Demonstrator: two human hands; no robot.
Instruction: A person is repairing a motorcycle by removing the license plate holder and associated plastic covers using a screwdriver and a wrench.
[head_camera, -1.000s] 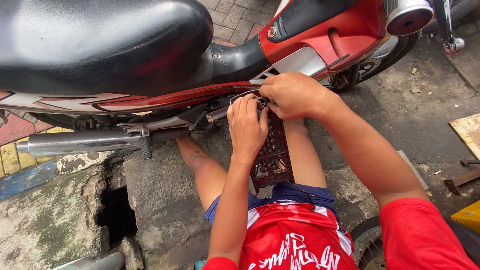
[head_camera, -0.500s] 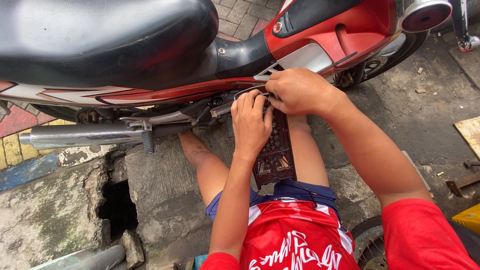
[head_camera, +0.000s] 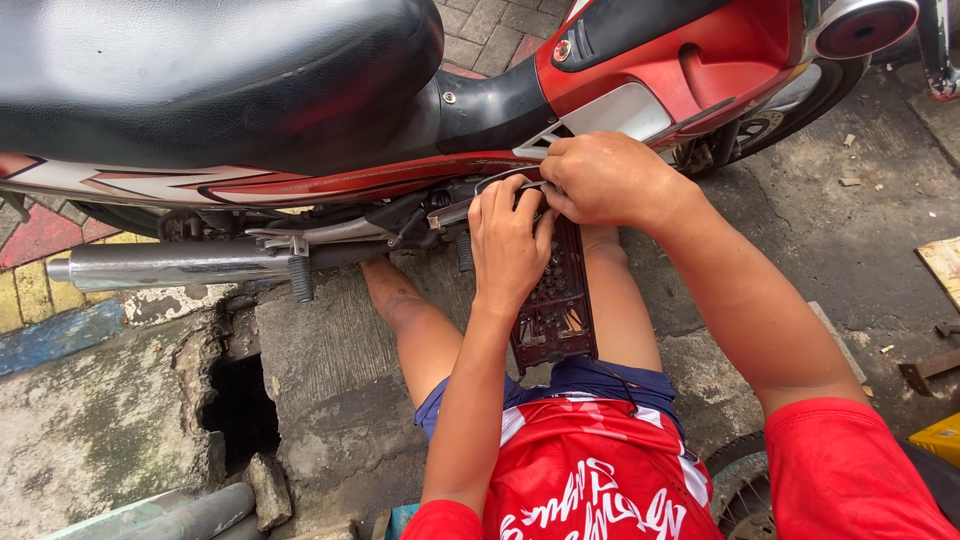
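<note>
Red bodywork of the motorcycle (head_camera: 690, 70) fills the top of our view, and compared with half a second ago little has shifted: our left hand (head_camera: 508, 245) has stayed pressed against the underside of the frame just below the black seat (head_camera: 220, 70), while our right hand (head_camera: 610, 180) remains curled over the same spot, so the work looks held in place rather than moved on. Our right grip is closed around a thin dark cable or rod (head_camera: 500, 182) that runs along the frame; we cannot tell exactly what it is. Our left fingers (head_camera: 500, 205) are bent and bear on the same part, closed against it, though whether they pinch anything is hidden. Between our knees, standing on the concrete ground (head_camera: 330, 350), is a dark red plastic crate (head_camera: 555, 300), touching the underside of our left wrist in this view; its cells hold small pieces, too small to name. The chrome exhaust pipe (head_camera: 160, 265) lies to the left, well apart from both hands, above a broken hole (head_camera: 240, 410) in the concrete.
</note>
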